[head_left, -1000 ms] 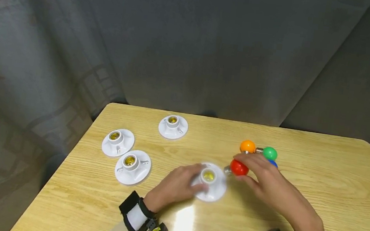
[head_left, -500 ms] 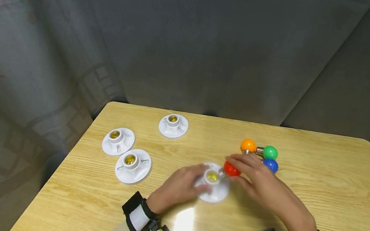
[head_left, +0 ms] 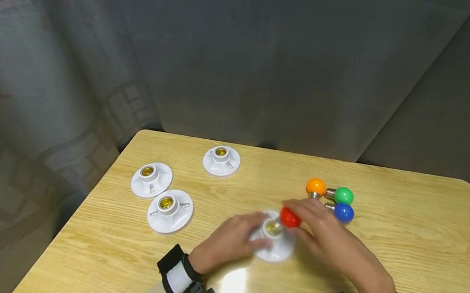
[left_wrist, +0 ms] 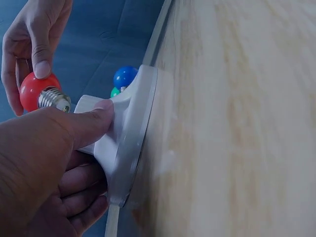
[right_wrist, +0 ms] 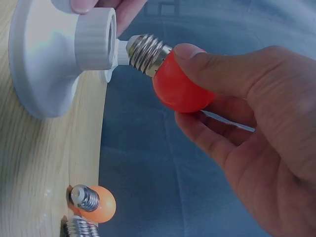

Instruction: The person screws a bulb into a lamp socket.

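four white lamp sockets, four bulbs, counted on or over table [head_left: 402, 250]. gold-toned lining visible inside far socket [head_left: 220, 169], leftmost socket [head_left: 160, 183], near socket [head_left: 182, 218]; all three mouth-up, latter two just beside each other. held socket [head_left: 281, 251]: one side gripped by left hand [head_left: 230, 239], thumb and fingers. red bulb [right_wrist: 180, 86]: globe pinched in right hand [head_left: 326, 228], thread tilted, just outside held socket's mouth. one orange bulb [head_left: 315, 186], one green bulb [head_left: 345, 195], one blue bulb [head_left: 344, 212]: lying clustered past right hand.
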The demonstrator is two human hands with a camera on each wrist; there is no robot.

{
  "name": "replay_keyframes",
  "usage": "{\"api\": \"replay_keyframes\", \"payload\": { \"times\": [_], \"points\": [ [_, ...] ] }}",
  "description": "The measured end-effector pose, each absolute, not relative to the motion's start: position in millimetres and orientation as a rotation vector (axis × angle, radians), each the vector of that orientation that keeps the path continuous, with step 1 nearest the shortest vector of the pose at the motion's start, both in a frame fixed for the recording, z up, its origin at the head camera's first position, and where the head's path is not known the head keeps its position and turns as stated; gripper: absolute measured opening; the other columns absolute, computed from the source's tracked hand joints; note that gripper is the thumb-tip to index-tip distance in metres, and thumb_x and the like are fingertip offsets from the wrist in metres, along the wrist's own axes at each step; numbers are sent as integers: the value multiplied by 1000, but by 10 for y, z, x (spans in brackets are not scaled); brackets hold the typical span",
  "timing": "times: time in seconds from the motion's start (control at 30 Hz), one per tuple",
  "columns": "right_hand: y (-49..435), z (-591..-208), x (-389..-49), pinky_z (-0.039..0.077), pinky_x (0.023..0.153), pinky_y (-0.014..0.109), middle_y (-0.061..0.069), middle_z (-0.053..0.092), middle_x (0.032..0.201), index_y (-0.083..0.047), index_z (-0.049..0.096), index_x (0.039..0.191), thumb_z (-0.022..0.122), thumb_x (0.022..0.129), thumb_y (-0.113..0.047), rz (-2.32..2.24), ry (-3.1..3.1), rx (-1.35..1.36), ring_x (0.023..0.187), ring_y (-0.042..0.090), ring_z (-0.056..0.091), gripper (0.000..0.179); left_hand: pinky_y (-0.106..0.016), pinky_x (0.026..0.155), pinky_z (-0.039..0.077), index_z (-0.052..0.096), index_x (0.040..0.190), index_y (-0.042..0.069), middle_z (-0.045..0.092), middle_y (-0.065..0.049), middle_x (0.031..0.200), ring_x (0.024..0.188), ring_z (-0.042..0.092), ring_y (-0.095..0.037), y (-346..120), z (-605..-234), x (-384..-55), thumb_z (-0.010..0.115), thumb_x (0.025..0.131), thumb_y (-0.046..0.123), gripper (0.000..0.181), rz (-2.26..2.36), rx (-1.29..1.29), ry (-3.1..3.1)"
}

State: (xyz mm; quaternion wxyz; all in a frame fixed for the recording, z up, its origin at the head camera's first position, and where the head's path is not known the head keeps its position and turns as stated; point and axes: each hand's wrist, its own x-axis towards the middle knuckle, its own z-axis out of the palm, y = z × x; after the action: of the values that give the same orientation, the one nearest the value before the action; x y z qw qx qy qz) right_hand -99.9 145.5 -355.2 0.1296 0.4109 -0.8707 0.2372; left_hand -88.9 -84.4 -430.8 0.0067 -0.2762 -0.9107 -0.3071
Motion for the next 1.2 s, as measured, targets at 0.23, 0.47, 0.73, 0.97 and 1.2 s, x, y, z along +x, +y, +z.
{"api": "replay_keyframes", "payload": {
  "times": [0.23,0.47,0.73,0.97,1.2],
  "points": [
    [1387,-3608,-983,57,87,40,8,67,118,-5,67,117,78,77,-6,685,-2556,1225,108,23,62,42,-22,87,53,56,134,23,67,2,125,102,67,-10,-839,-4320,-894,69,87,42,52,-985,-847,-2867],
    [1330,-3621,-966,57,87,37,9,66,119,-6,67,120,76,81,-8,679,-2609,1229,109,22,61,41,-19,82,52,52,138,25,67,3,125,99,66,-9,-829,-4308,-892,68,88,43,56,-965,-833,-2894],
    [1313,-3633,-975,57,87,35,9,66,119,-7,69,118,77,80,-9,655,-2626,1234,109,21,60,39,-20,83,52,52,138,26,66,3,127,100,66,-10,-818,-4298,-878,68,88,44,56,-944,-818,-2905],
    [1283,-3654,-971,56,90,37,10,65,120,-8,70,116,75,81,-5,644,-2658,1246,111,23,59,36,-22,85,53,48,142,23,63,-1,133,104,67,-14,-820,-4299,-865,66,88,46,62,-900,-813,-2898],
    [1263,-3694,-978,56,91,37,10,66,120,-8,70,116,75,78,0,597,-2650,1265,111,23,59,39,-21,84,53,51,139,21,66,-2,128,102,67,-13,-821,-4298,-859,68,88,45,59,-904,-823,-2878]
  ]
}}
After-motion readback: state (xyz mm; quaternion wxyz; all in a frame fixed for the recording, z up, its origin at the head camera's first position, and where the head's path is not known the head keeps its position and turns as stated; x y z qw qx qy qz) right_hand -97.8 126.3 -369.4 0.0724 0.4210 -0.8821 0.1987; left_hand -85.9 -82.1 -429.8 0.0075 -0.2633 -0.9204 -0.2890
